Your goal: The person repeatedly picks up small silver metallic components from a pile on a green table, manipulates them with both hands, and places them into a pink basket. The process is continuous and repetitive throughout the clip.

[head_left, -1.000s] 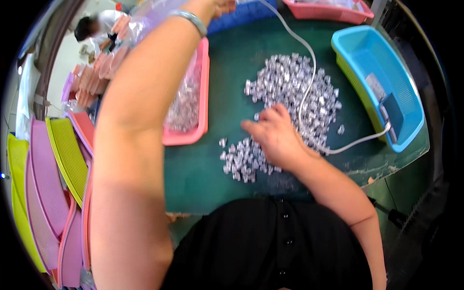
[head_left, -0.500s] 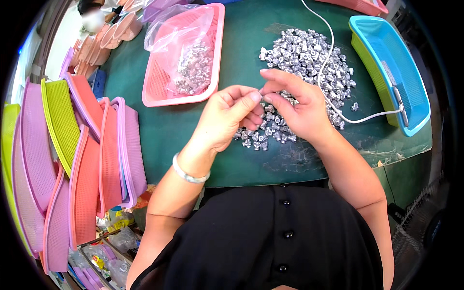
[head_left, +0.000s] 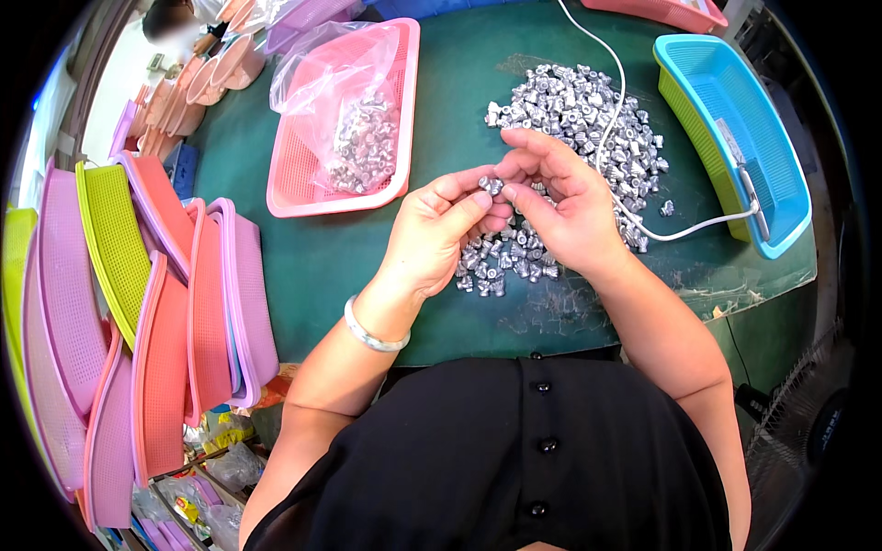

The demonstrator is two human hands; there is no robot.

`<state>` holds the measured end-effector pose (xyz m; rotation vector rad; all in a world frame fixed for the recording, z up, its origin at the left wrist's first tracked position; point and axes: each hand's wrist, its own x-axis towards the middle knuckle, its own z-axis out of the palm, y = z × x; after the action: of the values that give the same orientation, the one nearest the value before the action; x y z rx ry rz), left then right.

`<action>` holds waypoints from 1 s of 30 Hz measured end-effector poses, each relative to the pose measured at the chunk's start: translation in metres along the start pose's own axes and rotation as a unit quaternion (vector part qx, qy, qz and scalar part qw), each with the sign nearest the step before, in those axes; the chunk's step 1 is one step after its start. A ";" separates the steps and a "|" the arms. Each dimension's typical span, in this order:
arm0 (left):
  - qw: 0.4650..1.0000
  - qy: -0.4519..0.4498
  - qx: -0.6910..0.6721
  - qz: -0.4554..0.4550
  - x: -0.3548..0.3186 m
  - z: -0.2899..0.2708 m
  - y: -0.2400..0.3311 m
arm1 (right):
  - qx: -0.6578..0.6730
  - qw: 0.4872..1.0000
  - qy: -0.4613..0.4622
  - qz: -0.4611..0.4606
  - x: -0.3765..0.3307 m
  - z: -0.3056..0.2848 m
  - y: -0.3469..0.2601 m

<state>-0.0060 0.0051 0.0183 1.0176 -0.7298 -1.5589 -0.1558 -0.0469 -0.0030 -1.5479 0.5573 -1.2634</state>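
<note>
Between my two hands, above the near edge of a heap, is a small silvery metal fitting (head_left: 491,185). My left hand (head_left: 432,225) pinches it between thumb and fingers, a pale bangle on that wrist. Fingertips of my right hand (head_left: 574,207) close on the same piece from the other side. Behind and beneath the hands spreads the heap of similar metal fittings (head_left: 588,106) on the green tabletop (head_left: 441,92). To the left, a pink basket (head_left: 299,197) holds a clear plastic bag (head_left: 344,87) with more of these fittings inside.
At the right stands a blue basket nested in a green one (head_left: 781,138), with a metal-ended tool (head_left: 749,179) on a white cable (head_left: 680,237). Stacked colourful baskets (head_left: 165,367) fill the left side. A fan (head_left: 799,432) is at lower right; a person (head_left: 175,23) is at far left.
The metal fitting now shows between my fingertips, where they hid it before. My hands have shifted slightly, and the whole view has tilted a little.
</note>
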 end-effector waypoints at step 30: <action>0.998 0.015 -0.023 -0.052 0.003 -0.008 -0.001 | -0.005 0.996 -0.045 0.070 0.001 -0.002 -0.001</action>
<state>0.0007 0.0028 0.0130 1.0567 -0.6271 -1.6388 -0.1572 -0.0476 -0.0021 -1.5393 0.6037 -1.0802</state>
